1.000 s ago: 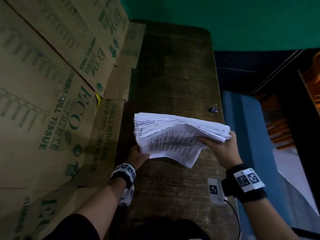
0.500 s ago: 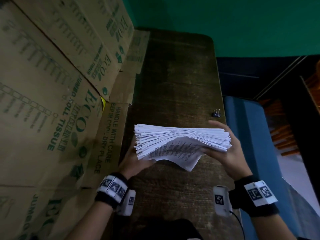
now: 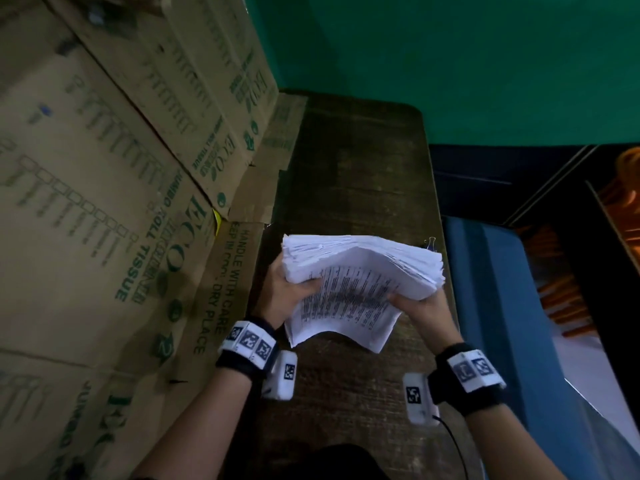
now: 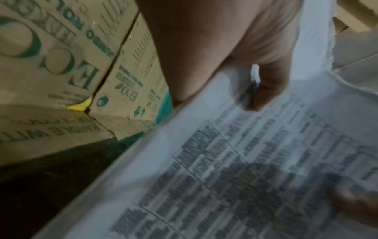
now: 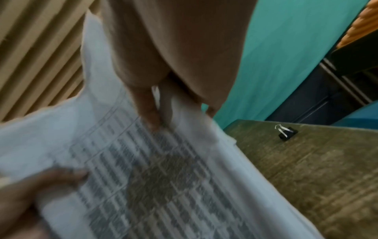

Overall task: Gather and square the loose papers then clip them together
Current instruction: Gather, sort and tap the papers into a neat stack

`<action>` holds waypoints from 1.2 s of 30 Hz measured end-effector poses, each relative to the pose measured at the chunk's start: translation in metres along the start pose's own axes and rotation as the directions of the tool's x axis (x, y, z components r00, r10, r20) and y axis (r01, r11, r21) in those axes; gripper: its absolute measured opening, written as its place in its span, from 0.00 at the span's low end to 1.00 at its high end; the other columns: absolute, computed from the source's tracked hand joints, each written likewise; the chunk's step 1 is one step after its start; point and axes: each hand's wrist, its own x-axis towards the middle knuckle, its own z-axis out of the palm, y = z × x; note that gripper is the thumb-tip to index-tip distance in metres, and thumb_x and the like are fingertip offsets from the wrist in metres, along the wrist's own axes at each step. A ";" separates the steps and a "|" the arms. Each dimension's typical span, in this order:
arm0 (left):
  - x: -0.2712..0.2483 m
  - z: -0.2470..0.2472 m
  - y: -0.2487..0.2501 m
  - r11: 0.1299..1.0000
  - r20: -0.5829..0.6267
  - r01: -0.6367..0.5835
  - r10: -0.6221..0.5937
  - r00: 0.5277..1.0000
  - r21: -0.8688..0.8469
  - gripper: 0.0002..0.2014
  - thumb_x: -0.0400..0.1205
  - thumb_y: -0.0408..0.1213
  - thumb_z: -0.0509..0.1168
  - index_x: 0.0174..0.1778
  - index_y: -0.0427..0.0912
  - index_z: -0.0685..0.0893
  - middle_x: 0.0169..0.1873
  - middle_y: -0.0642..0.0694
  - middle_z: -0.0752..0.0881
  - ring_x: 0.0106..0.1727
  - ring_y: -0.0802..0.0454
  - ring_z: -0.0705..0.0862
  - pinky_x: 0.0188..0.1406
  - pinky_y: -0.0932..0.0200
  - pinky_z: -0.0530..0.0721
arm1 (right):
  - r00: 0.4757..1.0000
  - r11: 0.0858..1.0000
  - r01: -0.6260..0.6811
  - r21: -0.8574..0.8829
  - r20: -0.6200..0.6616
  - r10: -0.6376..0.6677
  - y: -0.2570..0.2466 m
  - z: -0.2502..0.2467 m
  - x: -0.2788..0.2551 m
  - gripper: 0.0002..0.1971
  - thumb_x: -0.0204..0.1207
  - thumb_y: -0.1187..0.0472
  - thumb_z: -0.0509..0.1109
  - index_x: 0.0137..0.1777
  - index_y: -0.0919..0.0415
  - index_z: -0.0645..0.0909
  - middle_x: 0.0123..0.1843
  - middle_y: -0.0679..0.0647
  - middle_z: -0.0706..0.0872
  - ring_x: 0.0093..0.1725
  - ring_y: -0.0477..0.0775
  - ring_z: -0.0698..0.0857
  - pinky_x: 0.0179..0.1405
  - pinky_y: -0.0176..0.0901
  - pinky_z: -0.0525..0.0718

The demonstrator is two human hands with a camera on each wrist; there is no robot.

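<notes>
A thick stack of printed white papers [image 3: 349, 278] is held up over the dark wooden table [image 3: 360, 181], its upper edges ragged and its lower sheets hanging toward me. My left hand [image 3: 287, 292] grips the stack's left side, thumb on the printed face [image 4: 235, 169]. My right hand [image 3: 420, 304] grips the right side, thumb likewise on the page [image 5: 147, 161]. A small black binder clip [image 3: 430, 243] lies on the table just behind the stack's right corner, plain in the right wrist view [image 5: 285, 133].
Stacked cardboard cartons [image 3: 114, 209] printed with green lettering wall off the left side of the table. A green wall [image 3: 450, 57] stands behind. The table's right edge [image 3: 441, 216] drops off to a blue surface [image 3: 495, 306].
The stack has tipped so its printed face turns more toward me. Both hands have shifted their hold, thumbs now on the front sheet, and the view has moved closer.
</notes>
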 end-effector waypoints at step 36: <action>-0.020 -0.002 -0.086 0.896 0.209 0.351 -0.411 0.888 0.271 0.39 0.63 0.19 0.79 0.70 0.37 0.73 0.58 0.47 0.81 0.68 0.47 0.79 0.60 0.56 0.79 | 0.997 0.996 0.075 -0.049 -0.008 -0.076 0.001 -0.018 -0.004 0.20 0.67 0.83 0.74 0.52 0.61 0.85 0.47 0.45 0.93 0.48 0.44 0.90 0.46 0.37 0.86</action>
